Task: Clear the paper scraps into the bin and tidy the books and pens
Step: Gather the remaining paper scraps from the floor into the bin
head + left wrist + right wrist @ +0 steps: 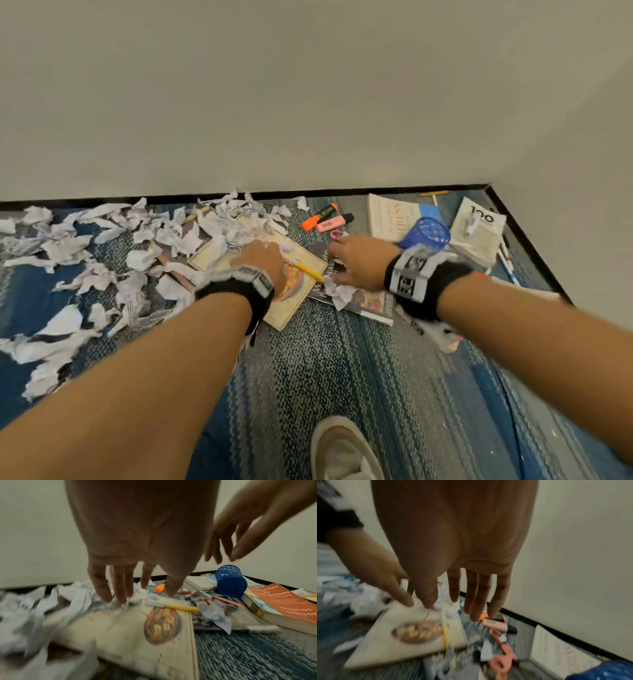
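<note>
Torn paper scraps [85, 240] litter the blue carpet on the left and spill over a cream book with a food picture [294, 301]. My left hand [267, 246] reaches down with straight fingers [120, 588] whose tips touch the scraps at the book's far edge. A yellow pen [310, 270] lies across that book. My right hand [339, 260] hovers open, fingers spread [477, 599], over a dark book [370, 301] that carries one crumpled scrap [339, 291]. Neither hand holds anything.
Orange [318, 216] and pink [334, 222] highlighters and pink scissors [335, 235] lie near the wall. A blue mesh pen holder [428, 233] lies tipped on white books [479, 229] in the corner. An orange book [288, 601] sits at right. My shoe [342, 448] is below.
</note>
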The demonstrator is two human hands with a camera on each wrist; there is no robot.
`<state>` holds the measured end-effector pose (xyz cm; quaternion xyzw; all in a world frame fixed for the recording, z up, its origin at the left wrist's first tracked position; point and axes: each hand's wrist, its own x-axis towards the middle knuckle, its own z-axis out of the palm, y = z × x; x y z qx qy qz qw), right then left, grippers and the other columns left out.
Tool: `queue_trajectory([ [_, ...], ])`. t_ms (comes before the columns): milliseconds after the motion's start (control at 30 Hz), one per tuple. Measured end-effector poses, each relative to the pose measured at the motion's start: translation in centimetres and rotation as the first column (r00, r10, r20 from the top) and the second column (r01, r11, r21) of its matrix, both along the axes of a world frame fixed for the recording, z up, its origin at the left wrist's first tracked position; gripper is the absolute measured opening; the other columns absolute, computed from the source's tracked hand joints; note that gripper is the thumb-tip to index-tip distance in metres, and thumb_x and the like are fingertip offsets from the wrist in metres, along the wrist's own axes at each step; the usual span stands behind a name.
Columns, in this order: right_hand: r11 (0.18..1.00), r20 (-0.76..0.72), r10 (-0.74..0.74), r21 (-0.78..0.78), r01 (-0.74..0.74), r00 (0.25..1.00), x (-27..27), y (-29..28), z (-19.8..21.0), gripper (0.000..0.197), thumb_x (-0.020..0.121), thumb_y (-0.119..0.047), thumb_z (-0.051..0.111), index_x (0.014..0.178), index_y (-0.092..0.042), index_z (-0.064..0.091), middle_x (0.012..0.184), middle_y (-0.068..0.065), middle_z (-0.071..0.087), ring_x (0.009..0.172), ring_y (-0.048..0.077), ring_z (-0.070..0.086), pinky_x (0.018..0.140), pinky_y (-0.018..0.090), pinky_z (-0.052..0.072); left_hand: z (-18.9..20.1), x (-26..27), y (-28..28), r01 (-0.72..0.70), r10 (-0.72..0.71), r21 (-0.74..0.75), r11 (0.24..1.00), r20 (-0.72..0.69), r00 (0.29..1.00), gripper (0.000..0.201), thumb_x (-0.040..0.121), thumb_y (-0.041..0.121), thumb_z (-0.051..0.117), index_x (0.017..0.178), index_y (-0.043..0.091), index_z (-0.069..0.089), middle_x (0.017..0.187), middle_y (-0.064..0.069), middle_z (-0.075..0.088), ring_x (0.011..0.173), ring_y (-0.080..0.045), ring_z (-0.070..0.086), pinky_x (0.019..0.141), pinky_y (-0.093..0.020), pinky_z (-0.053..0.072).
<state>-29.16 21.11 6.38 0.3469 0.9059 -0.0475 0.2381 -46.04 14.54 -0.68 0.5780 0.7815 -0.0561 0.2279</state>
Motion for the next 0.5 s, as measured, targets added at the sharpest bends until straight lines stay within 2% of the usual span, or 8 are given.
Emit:
queue_trajectory([
  [67,0.996,0.078,-0.091,-0.006,0.091,0.993,0.7,-0.7,-4.7,0.066,0.09,-0.051,0.052,0.146,-0.028,0.025,0.144,0.016,0.035,0.117,0.038,0.052,0.087,0.041,0.044,-1.7,0.3,-1.4,-0.166,0.16,0.087,0.982,0.066,0.985,0.055,0.094,0.045,0.047,0.134,0.01,0.034,0.136,-0.017,0.037,0.124,-0.034,0.044,0.094,-0.046,0.046],
  [133,0.98,0.124,-0.189,-0.033,0.195,0.974,1.5,-1.7,-9.4,0.079,0.087,-0.063,0.047,0.15,-0.037,0.005,0.154,0.017,0.015,0.129,0.045,0.039,0.1,0.053,0.04,-3.4,0.4,-3.1,-0.286,0.278,0.113,0.952,0.076,0.957,0.065,0.092,0.055,0.045,0.134,0.008,0.031,0.134,-0.017,0.037,0.12,-0.034,0.046,0.09,-0.045,0.046],
  [167,0.967,0.102,-0.247,-0.03,0.251,0.964,2.2,-2.2,-10.8,0.08,0.088,-0.063,0.045,0.15,-0.038,0.001,0.155,0.016,0.011,0.133,0.047,0.031,0.103,0.057,0.036,-4.0,0.5,-3.7,-0.305,0.299,0.119,0.945,0.059,0.952,0.067,0.091,0.059,0.044,0.132,0.008,0.032,0.131,-0.016,0.039,0.117,-0.034,0.049,0.087,-0.043,0.047],
  [233,0.953,0.017,-0.304,0.008,0.303,0.953,2.6,-3.1,-13.2,0.072,0.094,-0.055,0.042,0.151,-0.029,0.006,0.152,0.017,0.015,0.133,0.044,0.03,0.102,0.054,0.038,-5.6,0.7,-5.4,-0.346,0.343,0.109,0.932,0.044,0.938,0.065,0.091,0.062,0.04,0.126,0.008,0.035,0.125,-0.015,0.043,0.11,-0.033,0.053,0.08,-0.041,0.049],
  [333,0.96,-0.12,-0.271,0.045,0.278,0.955,3.3,-3.8,-14.3,0.044,0.1,-0.029,0.042,0.138,-0.013,0.03,0.146,0.022,0.022,0.124,0.041,0.036,0.092,0.048,0.043,-7.5,1.8,-6.9,-0.33,0.318,0.132,0.935,0.106,0.942,0.053,0.096,0.053,0.038,0.12,0.006,0.038,0.118,-0.016,0.045,0.099,-0.035,0.056,0.074,-0.042,0.05],
  [400,0.975,-0.199,-0.221,-0.026,0.22,0.955,4.1,-3.5,-15.0,0.027,0.097,-0.01,0.043,0.124,-0.008,0.038,0.144,0.023,0.022,0.115,0.038,0.044,0.081,0.042,0.04,-8.5,2.0,-7.3,-0.301,0.28,0.165,0.939,0.139,0.95,0.045,0.097,0.042,0.043,0.121,0.003,0.04,0.118,-0.018,0.044,0.099,-0.037,0.054,0.078,-0.045,0.05],
  [500,0.977,-0.374,-0.214,-0.058,0.207,0.902,5.0,-2.2,-14.2,0.011,0.093,-0.005,0.047,0.103,-0.009,0.045,0.119,0.015,0.043,0.096,0.032,0.049,0.072,0.033,0.033,-9.3,1.9,-7.5,-0.272,0.246,0.162,0.948,0.166,0.955,0.041,0.099,0.034,0.044,0.124,0.002,0.04,0.121,-0.02,0.041,0.104,-0.038,0.05,0.087,-0.044,0.046],
])
